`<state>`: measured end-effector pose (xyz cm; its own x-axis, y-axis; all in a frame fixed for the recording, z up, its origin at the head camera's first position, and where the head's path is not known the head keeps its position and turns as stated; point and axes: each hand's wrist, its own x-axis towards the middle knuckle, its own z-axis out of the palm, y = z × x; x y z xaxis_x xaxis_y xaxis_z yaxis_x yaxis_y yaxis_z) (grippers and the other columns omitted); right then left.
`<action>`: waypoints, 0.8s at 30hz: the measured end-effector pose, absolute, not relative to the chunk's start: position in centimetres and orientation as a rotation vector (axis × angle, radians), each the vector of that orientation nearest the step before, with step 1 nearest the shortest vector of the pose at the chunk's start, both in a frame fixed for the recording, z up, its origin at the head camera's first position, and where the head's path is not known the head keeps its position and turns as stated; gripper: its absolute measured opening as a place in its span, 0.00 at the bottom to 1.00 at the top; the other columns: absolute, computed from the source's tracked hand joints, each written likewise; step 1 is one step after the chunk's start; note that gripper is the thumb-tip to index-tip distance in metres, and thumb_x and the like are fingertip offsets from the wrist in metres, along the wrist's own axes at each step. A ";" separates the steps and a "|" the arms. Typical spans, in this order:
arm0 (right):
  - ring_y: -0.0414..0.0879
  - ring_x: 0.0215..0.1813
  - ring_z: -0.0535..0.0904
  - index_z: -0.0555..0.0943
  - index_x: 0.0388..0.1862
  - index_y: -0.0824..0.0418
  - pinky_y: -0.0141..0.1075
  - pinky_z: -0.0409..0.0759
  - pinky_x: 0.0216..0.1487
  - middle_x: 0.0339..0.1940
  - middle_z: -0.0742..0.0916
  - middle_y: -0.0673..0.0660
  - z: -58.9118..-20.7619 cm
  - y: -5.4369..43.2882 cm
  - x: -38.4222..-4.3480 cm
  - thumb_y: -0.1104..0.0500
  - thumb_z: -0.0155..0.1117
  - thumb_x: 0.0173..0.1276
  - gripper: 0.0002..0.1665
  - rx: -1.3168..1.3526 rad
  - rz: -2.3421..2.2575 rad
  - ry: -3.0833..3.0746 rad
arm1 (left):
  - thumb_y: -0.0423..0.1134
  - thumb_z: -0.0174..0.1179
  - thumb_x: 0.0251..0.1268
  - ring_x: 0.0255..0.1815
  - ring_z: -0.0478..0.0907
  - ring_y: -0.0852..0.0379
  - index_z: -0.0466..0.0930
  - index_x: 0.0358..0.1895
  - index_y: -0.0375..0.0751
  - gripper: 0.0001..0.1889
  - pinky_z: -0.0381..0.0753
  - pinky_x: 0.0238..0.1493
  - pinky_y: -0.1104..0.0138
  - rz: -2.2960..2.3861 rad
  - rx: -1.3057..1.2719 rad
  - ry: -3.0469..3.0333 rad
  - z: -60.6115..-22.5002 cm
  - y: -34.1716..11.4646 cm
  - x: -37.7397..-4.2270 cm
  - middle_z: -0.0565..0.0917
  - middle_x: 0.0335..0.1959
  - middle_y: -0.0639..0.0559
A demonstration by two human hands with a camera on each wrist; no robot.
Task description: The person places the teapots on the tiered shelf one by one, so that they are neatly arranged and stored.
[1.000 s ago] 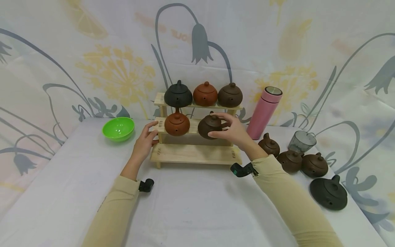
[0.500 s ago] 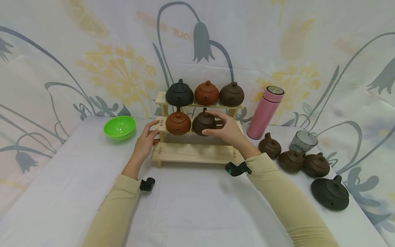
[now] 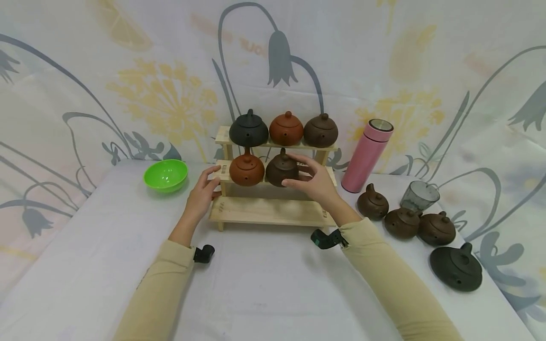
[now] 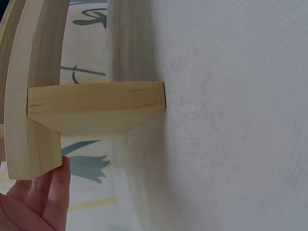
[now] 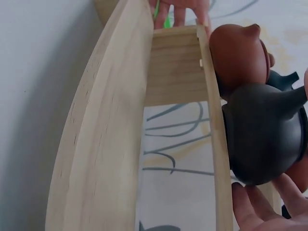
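A three-tier wooden stand [image 3: 273, 210] stands on the white-covered table. My left hand [image 3: 199, 196] grips the left end of its middle shelf; in the left wrist view, fingers [image 4: 57, 187] lie against the wood. My right hand [image 3: 316, 182] holds a dark brown teapot [image 3: 281, 169] by its right side, thumb low on the belly and fingers near the lid. This teapot is on the middle shelf, just right of a reddish-brown teapot [image 3: 247, 170]. The right wrist view shows the dark teapot [image 5: 262, 134] with fingertips [image 5: 245, 204] at its side.
On the top shelf sit a black teapot [image 3: 249, 130], a reddish teapot [image 3: 286, 130] and a brown teapot [image 3: 321, 131]. A green bowl [image 3: 165, 176] stands left. To the right are a pink flask [image 3: 367, 156], a glass [image 3: 420, 195], several brown teapots [image 3: 402, 222] and a flat black teapot [image 3: 456, 267].
My right hand has moved the dark brown teapot left, close beside the reddish-brown one. Over the last half second it has barely shifted. My left hand stays on the stand.
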<state>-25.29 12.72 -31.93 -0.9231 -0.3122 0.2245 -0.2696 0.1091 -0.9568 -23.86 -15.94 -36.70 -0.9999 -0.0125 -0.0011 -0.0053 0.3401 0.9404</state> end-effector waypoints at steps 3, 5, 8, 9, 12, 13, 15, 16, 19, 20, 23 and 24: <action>0.57 0.62 0.70 0.69 0.65 0.60 0.40 0.76 0.54 0.64 0.72 0.57 -32.0 13.4 -24.8 0.67 0.72 0.53 0.39 -0.612 -2.028 2.289 | 0.52 0.38 0.74 0.55 0.73 0.38 0.55 0.71 0.58 0.24 0.67 0.60 0.51 -1.808 0.020 -2.566 -36.8 -15.9 -23.9 0.67 0.63 0.37; 0.57 0.64 0.68 0.69 0.65 0.61 0.41 0.75 0.55 0.65 0.71 0.59 -32.0 14.0 -24.5 0.65 0.72 0.53 0.39 -0.611 -2.022 2.311 | 0.52 0.38 0.74 0.55 0.73 0.38 0.55 0.70 0.58 0.24 0.67 0.60 0.51 -1.807 0.022 -2.567 -36.8 -15.9 -23.9 0.67 0.63 0.37; 0.56 0.65 0.66 0.68 0.65 0.63 0.46 0.71 0.59 0.65 0.70 0.62 -31.9 14.9 -24.2 0.65 0.72 0.54 0.39 -0.610 -2.022 2.360 | 0.52 0.38 0.74 0.55 0.73 0.38 0.55 0.71 0.58 0.24 0.67 0.60 0.51 -1.805 0.024 -2.570 -36.8 -16.0 -23.9 0.67 0.63 0.37; 0.56 0.65 0.65 0.68 0.65 0.64 0.48 0.69 0.60 0.65 0.70 0.63 -31.9 15.2 -24.1 0.65 0.72 0.54 0.39 -0.617 -2.033 2.365 | 0.52 0.38 0.74 0.55 0.73 0.38 0.55 0.71 0.58 0.24 0.67 0.60 0.51 -1.806 0.024 -2.570 -36.8 -16.0 -23.9 0.67 0.63 0.37; 0.56 0.65 0.66 0.68 0.64 0.64 0.48 0.70 0.60 0.64 0.71 0.60 -31.9 16.1 -23.7 0.67 0.71 0.54 0.38 -0.613 -2.063 2.382 | 0.52 0.38 0.74 0.56 0.73 0.38 0.55 0.71 0.58 0.24 0.67 0.60 0.51 -1.809 0.023 -2.567 -36.8 -16.0 -23.9 0.67 0.62 0.37; 0.56 0.64 0.67 0.69 0.64 0.64 0.47 0.70 0.59 0.64 0.72 0.59 -31.9 16.3 -23.6 0.67 0.70 0.55 0.37 -0.608 -2.067 2.388 | 0.52 0.38 0.74 0.56 0.73 0.38 0.55 0.71 0.58 0.24 0.67 0.60 0.51 -1.811 0.023 -2.566 -36.8 -16.0 -23.9 0.67 0.62 0.37; 0.56 0.64 0.67 0.69 0.64 0.64 0.44 0.71 0.59 0.64 0.72 0.57 -32.0 16.9 -23.5 0.67 0.70 0.55 0.37 -0.595 -2.065 2.406 | 0.51 0.38 0.74 0.56 0.73 0.38 0.55 0.71 0.57 0.24 0.67 0.60 0.51 -1.814 0.023 -2.561 -36.8 -16.0 -23.9 0.68 0.62 0.37; 0.56 0.64 0.67 0.69 0.64 0.63 0.44 0.71 0.59 0.64 0.73 0.57 -32.1 17.1 -23.4 0.67 0.70 0.55 0.36 -0.589 -2.063 2.415 | 0.51 0.38 0.74 0.55 0.73 0.38 0.55 0.71 0.57 0.24 0.67 0.60 0.51 -1.814 0.023 -2.560 -36.8 -16.0 -23.9 0.68 0.62 0.37; 0.57 0.64 0.67 0.69 0.64 0.65 0.45 0.70 0.59 0.63 0.73 0.58 -32.3 17.9 -23.2 0.68 0.69 0.56 0.36 -0.573 -2.062 2.434 | 0.51 0.38 0.74 0.55 0.73 0.38 0.55 0.71 0.57 0.24 0.68 0.60 0.52 -1.824 0.023 -2.553 -36.8 -16.0 -23.9 0.68 0.62 0.37; 0.58 0.64 0.67 0.68 0.64 0.65 0.45 0.70 0.60 0.63 0.73 0.59 -32.4 18.2 -23.1 0.68 0.69 0.56 0.36 -0.568 -2.063 2.437 | 0.51 0.38 0.74 0.55 0.73 0.38 0.55 0.71 0.57 0.24 0.68 0.60 0.52 -1.828 0.023 -2.551 -36.8 -16.0 -23.9 0.68 0.62 0.37; 0.58 0.64 0.66 0.67 0.65 0.67 0.42 0.71 0.59 0.64 0.71 0.64 -32.6 18.9 -22.8 0.68 0.68 0.57 0.36 -0.548 -2.072 2.436 | 0.50 0.38 0.74 0.56 0.73 0.38 0.55 0.71 0.57 0.24 0.67 0.60 0.51 -1.834 0.021 -2.547 -36.8 -15.9 -23.9 0.67 0.62 0.37; 0.59 0.64 0.66 0.66 0.65 0.68 0.40 0.72 0.59 0.64 0.71 0.65 -32.7 19.2 -22.7 0.68 0.68 0.57 0.36 -0.541 -2.073 2.438 | 0.50 0.38 0.74 0.56 0.73 0.37 0.55 0.71 0.57 0.24 0.67 0.60 0.51 -1.836 0.020 -2.547 -36.8 -15.9 -23.9 0.67 0.62 0.37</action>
